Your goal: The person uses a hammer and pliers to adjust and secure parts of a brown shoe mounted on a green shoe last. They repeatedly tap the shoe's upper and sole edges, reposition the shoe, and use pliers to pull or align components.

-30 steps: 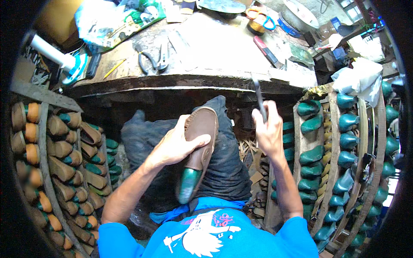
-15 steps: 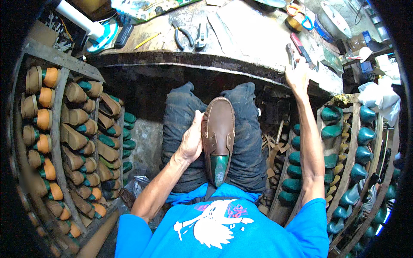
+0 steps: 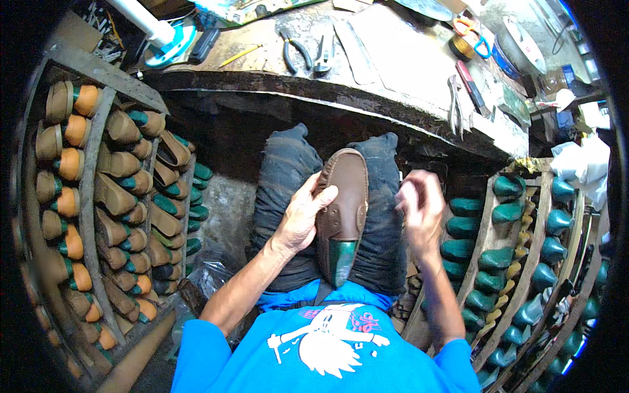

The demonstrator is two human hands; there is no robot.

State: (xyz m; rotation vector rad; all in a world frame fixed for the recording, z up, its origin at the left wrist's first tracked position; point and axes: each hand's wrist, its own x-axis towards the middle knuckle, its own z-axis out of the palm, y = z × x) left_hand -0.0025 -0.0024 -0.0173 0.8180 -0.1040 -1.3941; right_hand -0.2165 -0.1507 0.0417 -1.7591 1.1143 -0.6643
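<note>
A brown moccasin (image 3: 347,190) rests over my lap, toe pointing away from me. Its upper is stretched over a green shoe last (image 3: 342,259), which shows at the heel end. My left hand (image 3: 304,216) grips the left side of the shoe, thumb lying across the top. To the right of the shoe, apart from it, my right hand (image 3: 422,209) hangs over my right thigh; motion blurs its fingers, which look bent. Pincers (image 3: 455,105) lie at the bench's right front, beside a red-handled knife-like tool (image 3: 470,86).
The workbench (image 3: 255,75) holds a yellow pencil (image 3: 240,56), black-handled pliers (image 3: 296,54), a second pair of pliers (image 3: 324,54) and orange-and-blue scissors (image 3: 473,34). Wooden racks with tan shoes (image 3: 118,196) stand at left, and racks with green lasts (image 3: 493,257) at right.
My right hand has left the pincers on the bench and come back toward the shoe. My left thumb has shifted onto the top of the shoe.
</note>
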